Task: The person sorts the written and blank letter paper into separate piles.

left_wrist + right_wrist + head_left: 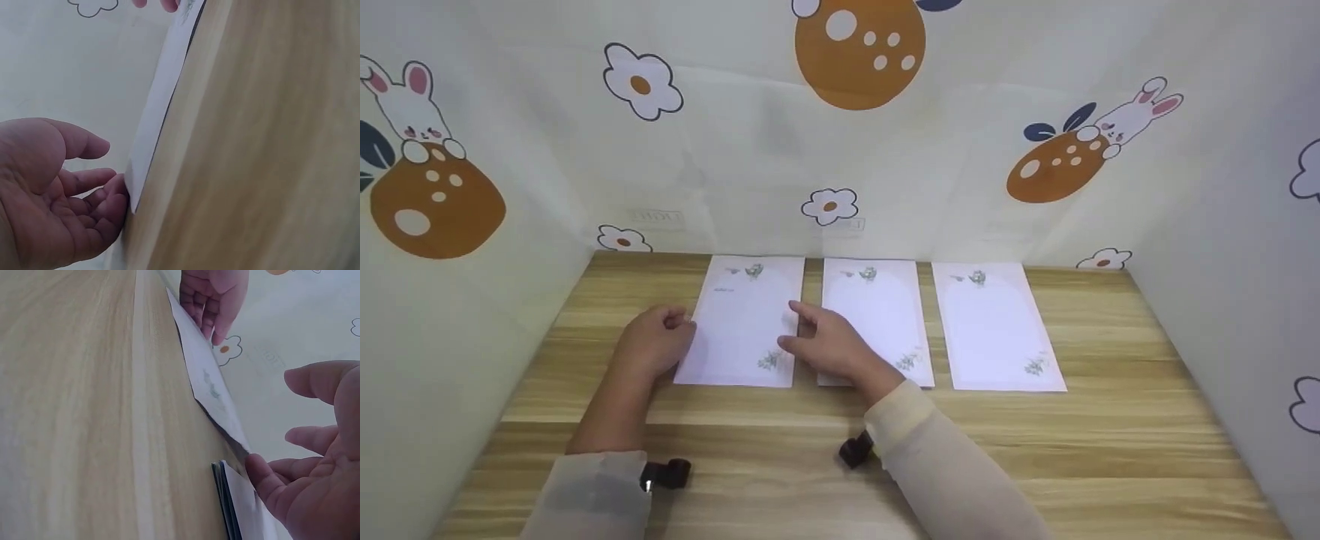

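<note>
Wooden table (750, 457): three papers (997, 330) in a row.
Left hand (654, 341), loosely curled, and right hand (831, 343), fingers spread, touch opposite edges of the leftmost paper (739, 330).

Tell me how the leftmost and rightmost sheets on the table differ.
The leftmost sheet has a short line of small marks near its upper left; the rightmost sheet shows no such line.
The leftmost sheet has the left hand and right hand at its side edges; the rightmost sheet has no hand at it.
Both are white, with greenish plant prints near the top and lower right.
</note>
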The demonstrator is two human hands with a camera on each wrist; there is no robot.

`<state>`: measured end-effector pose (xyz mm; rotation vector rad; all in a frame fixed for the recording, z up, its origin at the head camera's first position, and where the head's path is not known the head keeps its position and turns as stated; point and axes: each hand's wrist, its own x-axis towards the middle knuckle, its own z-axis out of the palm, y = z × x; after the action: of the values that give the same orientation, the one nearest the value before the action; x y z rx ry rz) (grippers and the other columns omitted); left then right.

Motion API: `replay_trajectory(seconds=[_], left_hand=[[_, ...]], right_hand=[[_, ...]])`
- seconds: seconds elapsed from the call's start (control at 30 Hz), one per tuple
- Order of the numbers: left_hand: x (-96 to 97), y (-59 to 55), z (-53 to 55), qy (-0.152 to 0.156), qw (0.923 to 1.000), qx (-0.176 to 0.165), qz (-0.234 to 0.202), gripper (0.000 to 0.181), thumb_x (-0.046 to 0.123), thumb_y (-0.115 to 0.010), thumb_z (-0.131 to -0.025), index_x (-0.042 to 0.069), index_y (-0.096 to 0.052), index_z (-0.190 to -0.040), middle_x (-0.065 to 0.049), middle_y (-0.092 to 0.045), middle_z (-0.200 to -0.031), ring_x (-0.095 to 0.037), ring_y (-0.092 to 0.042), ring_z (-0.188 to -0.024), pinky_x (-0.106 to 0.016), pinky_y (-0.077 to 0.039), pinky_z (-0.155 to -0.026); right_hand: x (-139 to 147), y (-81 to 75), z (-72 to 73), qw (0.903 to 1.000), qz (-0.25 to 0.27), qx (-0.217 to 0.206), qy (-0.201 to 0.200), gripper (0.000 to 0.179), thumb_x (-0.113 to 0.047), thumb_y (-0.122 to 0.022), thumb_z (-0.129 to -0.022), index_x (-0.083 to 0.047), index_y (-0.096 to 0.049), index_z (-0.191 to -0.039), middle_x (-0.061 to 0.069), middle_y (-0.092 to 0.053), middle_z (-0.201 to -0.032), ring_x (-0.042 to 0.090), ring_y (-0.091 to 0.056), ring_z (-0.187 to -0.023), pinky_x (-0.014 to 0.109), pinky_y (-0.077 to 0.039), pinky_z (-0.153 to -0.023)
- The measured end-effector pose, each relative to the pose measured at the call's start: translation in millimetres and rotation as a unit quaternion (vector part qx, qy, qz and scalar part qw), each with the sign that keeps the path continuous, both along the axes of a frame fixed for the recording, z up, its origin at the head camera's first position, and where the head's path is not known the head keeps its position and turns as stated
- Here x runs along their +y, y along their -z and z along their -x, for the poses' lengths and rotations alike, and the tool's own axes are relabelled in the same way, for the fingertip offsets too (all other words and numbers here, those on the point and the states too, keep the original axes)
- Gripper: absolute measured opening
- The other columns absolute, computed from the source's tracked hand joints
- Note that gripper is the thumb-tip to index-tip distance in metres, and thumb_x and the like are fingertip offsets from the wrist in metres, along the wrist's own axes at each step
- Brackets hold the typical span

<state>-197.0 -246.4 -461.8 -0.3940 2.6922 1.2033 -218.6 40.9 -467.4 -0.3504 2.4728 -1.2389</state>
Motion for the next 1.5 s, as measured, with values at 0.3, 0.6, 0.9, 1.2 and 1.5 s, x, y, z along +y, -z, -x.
replay_trajectory(seconds=[0.3, 0.6, 0.9, 1.2, 1.5], left_hand=[[26.2, -12.2, 8.3, -0.035, 0.996, 0.044, -0.069, 0.058, 0.032, -0.056, -0.107, 0.007, -0.049, -0.158, -0.015, -0.059, -0.154, -0.036, -0.052, -0.147, -0.054, -0.041, -0.126], [85.4, -14.9, 22.1, 0.001, 0.9927, 0.066, -0.1, 0.055, 0.031, -0.062, -0.105, 0.014, -0.052, -0.157, -0.009, -0.059, -0.155, -0.031, -0.053, -0.146, -0.051, -0.045, -0.124], [137.6, -20.1, 25.6, 0.057, 0.9916, 0.063, -0.097, 0.06, 0.038, -0.065, -0.102, 0.02, -0.051, -0.157, -0.004, -0.055, -0.16, -0.03, -0.05, -0.152, -0.054, -0.044, -0.126], [180.3, -28.3, 26.5, 0.076, 0.9924, 0.053, -0.081, 0.062, 0.041, -0.067, -0.101, 0.027, -0.051, -0.159, -0.001, -0.049, -0.166, -0.027, -0.048, -0.155, -0.054, -0.043, -0.127], [182.6, -13.3, 22.4, 0.111, 0.9922, 0.025, -0.05, 0.072, 0.042, -0.07, -0.1, 0.024, -0.043, -0.164, -0.007, -0.038, -0.174, -0.033, -0.035, -0.163, -0.057, -0.031, -0.133]], right_hand=[[23, -10.4, -2.5, 0.9962, -0.014, 0.085, -0.012, 0.062, -0.045, -0.067, -0.101, -0.022, -0.055, -0.157, 0.002, -0.045, -0.171, 0.029, -0.048, -0.155, 0.047, -0.044, -0.127], [77, -14.1, -0.4, 0.9905, -0.027, 0.132, 0.026, 0.059, -0.042, -0.071, -0.101, -0.021, -0.058, -0.155, 0.001, -0.052, -0.166, 0.024, -0.048, -0.156, 0.048, -0.052, -0.119], [141, -18.4, 2.5, 0.9889, -0.067, 0.105, 0.081, 0.064, -0.047, -0.071, -0.101, -0.028, -0.052, -0.159, 0.004, -0.046, -0.17, 0.04, -0.059, -0.144, 0.058, -0.047, -0.122], [175, -17.9, 7.2, 0.9861, -0.068, 0.126, 0.084, 0.068, -0.048, -0.069, -0.102, -0.023, -0.049, -0.161, 0.012, -0.042, -0.172, 0.044, -0.056, -0.146, 0.058, -0.049, -0.12], [172, -9.6, 9.1, 0.9904, -0.086, 0.077, 0.076, 0.079, -0.052, -0.071, -0.099, -0.018, -0.043, -0.165, 0.016, -0.042, -0.171, 0.042, -0.052, -0.151, 0.057, -0.043, -0.125]])
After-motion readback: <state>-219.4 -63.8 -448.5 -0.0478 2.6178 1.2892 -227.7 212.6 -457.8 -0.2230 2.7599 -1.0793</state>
